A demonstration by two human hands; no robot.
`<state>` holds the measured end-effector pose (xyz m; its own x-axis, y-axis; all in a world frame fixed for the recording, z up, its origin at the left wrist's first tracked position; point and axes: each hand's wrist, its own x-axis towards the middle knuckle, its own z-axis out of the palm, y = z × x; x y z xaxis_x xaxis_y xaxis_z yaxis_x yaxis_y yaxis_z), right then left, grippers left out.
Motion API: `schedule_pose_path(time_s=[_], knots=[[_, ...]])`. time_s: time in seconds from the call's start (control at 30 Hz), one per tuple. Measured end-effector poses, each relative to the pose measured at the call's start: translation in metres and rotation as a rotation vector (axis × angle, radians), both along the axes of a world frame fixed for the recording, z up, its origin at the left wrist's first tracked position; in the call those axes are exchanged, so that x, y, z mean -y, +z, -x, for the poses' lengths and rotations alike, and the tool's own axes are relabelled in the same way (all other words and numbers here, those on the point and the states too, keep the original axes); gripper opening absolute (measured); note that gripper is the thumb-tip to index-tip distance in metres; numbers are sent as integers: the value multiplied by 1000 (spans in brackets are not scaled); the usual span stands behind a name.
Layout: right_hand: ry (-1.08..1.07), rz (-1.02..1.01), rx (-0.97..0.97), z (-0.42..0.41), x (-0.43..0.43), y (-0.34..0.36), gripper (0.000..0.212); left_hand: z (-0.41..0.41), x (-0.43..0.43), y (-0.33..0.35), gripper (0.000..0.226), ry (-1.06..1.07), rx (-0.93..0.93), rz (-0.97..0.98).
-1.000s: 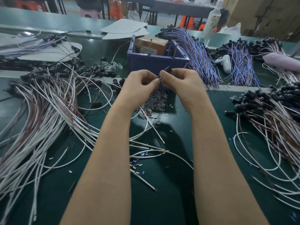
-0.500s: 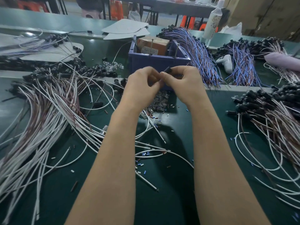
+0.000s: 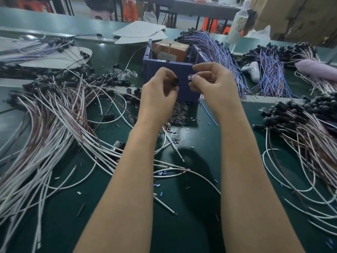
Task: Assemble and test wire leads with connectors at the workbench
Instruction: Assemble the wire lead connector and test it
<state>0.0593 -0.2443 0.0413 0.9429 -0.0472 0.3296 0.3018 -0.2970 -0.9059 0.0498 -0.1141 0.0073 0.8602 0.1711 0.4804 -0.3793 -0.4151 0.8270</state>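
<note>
My left hand (image 3: 158,92) pinches a small black connector cap (image 3: 175,81) between thumb and fingertips. A short gap away, my right hand (image 3: 213,84) pinches a small clear bulb-like part (image 3: 191,77). Both hands are raised in front of the blue bin (image 3: 184,88). A pile of clear bulbs (image 3: 179,114) lies on the green mat below my hands. White and brown wire leads (image 3: 54,128) with black caps fan out at the left.
More capped leads (image 3: 306,128) lie at the right. Blue and purple wire bundles (image 3: 217,52) sit behind the bin, near a white game controller (image 3: 252,69) and a white bottle (image 3: 238,21). Cut wire bits (image 3: 160,179) litter the mat (image 3: 182,225).
My hands were pressed together on one black piece. They have drawn apart: the left keeps the black cap, the right now shows a clear part.
</note>
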Motion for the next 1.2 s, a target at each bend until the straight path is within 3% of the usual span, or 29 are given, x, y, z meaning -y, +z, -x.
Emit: schedule_pose_path(time_s=[0.27, 0.47, 0.73, 0.87, 1.2], knots=[[145, 10, 28, 2, -2, 5, 18, -1, -2, 0, 21, -16, 0, -16], [73, 226, 106, 2, -4, 7, 12, -1, -1, 0, 18, -17, -5, -31], [-43, 358, 138, 3, -2, 10, 8, 2, 1, 4, 20, -8, 24, -147], [-56, 357, 136, 4, 0, 10, 8, 4, -2, 5, 21, -7, 25, -225], [13, 222, 49, 2, 11, 5, 12, 5, -4, 6, 17, -94, -15, -130]])
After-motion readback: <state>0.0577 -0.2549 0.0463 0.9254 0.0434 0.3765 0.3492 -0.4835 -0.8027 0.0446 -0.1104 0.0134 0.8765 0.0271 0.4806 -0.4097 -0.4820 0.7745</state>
